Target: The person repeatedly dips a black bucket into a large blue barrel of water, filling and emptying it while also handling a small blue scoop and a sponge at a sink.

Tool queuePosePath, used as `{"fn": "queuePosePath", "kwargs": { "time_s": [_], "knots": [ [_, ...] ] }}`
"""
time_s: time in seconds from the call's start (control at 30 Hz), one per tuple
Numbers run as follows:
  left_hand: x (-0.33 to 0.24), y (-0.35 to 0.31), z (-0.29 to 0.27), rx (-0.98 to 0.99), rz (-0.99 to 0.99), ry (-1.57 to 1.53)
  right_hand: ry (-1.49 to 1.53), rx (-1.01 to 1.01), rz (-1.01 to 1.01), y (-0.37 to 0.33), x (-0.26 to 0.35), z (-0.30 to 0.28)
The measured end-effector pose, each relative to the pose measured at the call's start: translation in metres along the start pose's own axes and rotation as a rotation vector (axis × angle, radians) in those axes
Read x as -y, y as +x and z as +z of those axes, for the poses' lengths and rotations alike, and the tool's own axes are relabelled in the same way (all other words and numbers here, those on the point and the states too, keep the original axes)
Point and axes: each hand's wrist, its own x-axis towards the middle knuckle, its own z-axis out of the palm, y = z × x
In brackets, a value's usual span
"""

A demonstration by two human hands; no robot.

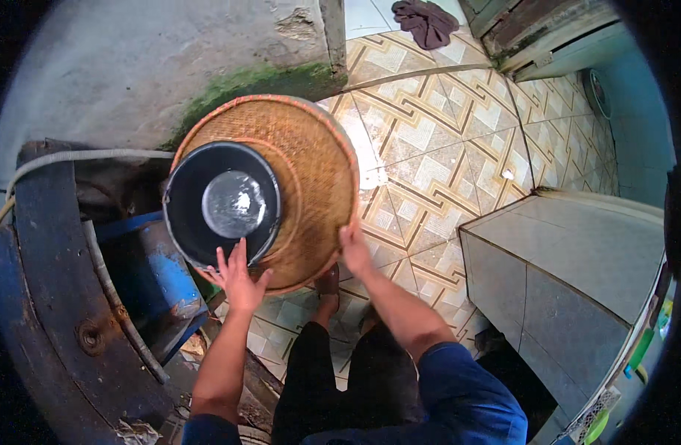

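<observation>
A round woven bamboo tray (319, 194) with an orange-bound rim is in front of me at the left. On its left part sits a black plastic basin (188, 200); a shiny round patch shows at its bottom, and I cannot tell whether that is water. My left hand (242, 285) rests at the basin's near rim, its fingers spread and one reaching over the edge. With my right hand (355, 251) I grip the tray's near right rim; the fingers beneath it are hidden. What supports the tray is mostly hidden.
Dark wooden boards (58, 259) and a blue metal container (162, 267) stand at the left. A mossy wall (229, 44) rises behind the tray. Patterned tiles (437, 170) cover the floor. A tiled block (555, 259) stands right; a dark cloth (427, 24) lies far off.
</observation>
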Motion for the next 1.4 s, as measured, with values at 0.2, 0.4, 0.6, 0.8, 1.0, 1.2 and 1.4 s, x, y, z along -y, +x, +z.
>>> {"fn": "queuePosePath", "kwargs": {
  "time_s": [0.2, 0.4, 0.6, 0.8, 1.0, 1.2, 1.4],
  "knots": [
    [0.061, 0.01, 0.005, -0.157, 0.094, 0.095, 0.083, 0.179, -0.062, -0.021, -0.026, 0.04],
    [0.039, -0.02, -0.041, -0.125, 0.218, -0.086, -0.169, 0.056, 0.084, -0.068, -0.049, -0.03],
    [-0.007, -0.086, -0.08, -0.056, 0.25, -0.248, -0.349, 0.044, 0.225, -0.174, -0.099, -0.128],
    [-0.087, -0.148, -0.134, 0.101, 0.402, -0.447, -0.022, -0.082, 0.179, -0.298, -0.072, -0.163],
    [-0.177, -0.214, -0.182, 0.293, 0.757, -0.314, 0.738, -0.103, 0.128, -0.393, 0.042, -0.214],
    [-0.245, -0.268, -0.202, 0.424, 1.117, -0.16, 0.844, -0.317, 0.017, -0.475, 0.063, -0.279],
    [-0.269, -0.309, -0.191, 0.52, 1.316, -0.069, 0.991, -0.487, 0.099, -0.513, -0.007, -0.284]
  ]
}}
